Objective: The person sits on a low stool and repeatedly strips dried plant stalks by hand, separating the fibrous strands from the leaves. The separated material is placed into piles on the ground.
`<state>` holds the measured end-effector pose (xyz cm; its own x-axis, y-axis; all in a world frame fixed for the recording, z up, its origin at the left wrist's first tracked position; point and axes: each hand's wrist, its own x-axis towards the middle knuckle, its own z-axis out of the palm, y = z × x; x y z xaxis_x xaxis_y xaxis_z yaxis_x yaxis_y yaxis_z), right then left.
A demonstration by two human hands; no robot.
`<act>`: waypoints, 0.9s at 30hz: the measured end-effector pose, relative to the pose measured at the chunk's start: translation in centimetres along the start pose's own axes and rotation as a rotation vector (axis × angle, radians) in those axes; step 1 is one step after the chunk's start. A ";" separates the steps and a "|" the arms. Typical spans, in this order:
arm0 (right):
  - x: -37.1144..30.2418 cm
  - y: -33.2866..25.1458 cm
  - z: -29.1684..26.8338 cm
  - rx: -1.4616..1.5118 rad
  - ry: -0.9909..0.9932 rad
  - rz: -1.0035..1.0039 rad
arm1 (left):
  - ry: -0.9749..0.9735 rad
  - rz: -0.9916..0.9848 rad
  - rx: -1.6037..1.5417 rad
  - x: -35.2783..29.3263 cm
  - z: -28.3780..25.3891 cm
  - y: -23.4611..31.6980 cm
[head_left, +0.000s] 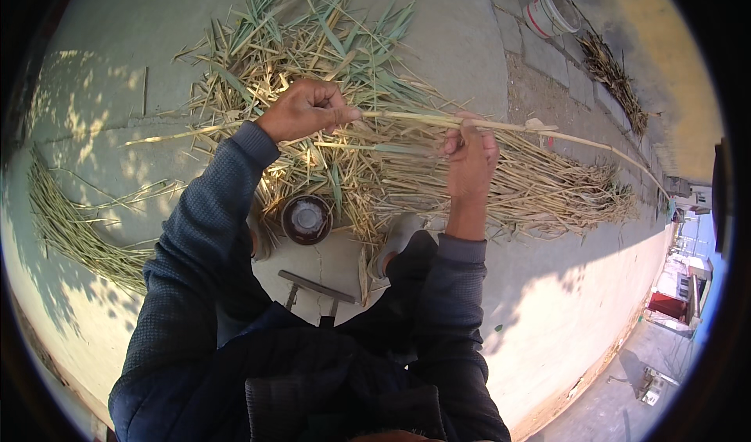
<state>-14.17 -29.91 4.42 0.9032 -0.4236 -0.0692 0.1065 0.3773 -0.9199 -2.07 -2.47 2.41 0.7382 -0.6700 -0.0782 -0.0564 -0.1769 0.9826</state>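
A long pale reed stalk (pixel 407 116) runs across in front of me, reaching far out to the right, with its thin end sticking out on the left. My left hand (pixel 307 110) is closed, pinching the stalk between thumb and fingers. Farther right, my right hand (pixel 472 151) has its fingers curled round the same stalk. Under both hands lies a loose heap of dry and green leaf strips (pixel 313 59). To its right spreads a thick bundle of straw-coloured stalks (pixel 547 184).
A dark round pot (pixel 307 220) with something pale inside stands between my feet. A metal-framed bar (pixel 317 285) is nearer me. Greenish stalks (pixel 86 227) lie at left. A white bucket (pixel 551 13) and a dry stalk bundle (pixel 610 74) are at the far right.
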 end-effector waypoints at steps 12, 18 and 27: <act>-0.7 0.5 1.1 -0.135 -0.132 -0.022 | 0.089 0.143 0.033 -0.2 1.1 0.2; -0.6 -0.3 0.3 -0.114 -0.080 -0.068 | 0.063 0.054 0.058 -0.4 -0.4 0.5; 0.0 -0.9 -1.4 0.021 -0.109 -0.020 | 0.028 0.010 0.102 -0.8 -1.3 1.0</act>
<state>-14.90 -31.45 4.74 0.9405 -0.3396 -0.0074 0.1328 0.3877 -0.9122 -1.85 -1.20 3.66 0.7553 -0.6524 -0.0620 -0.1316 -0.2436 0.9609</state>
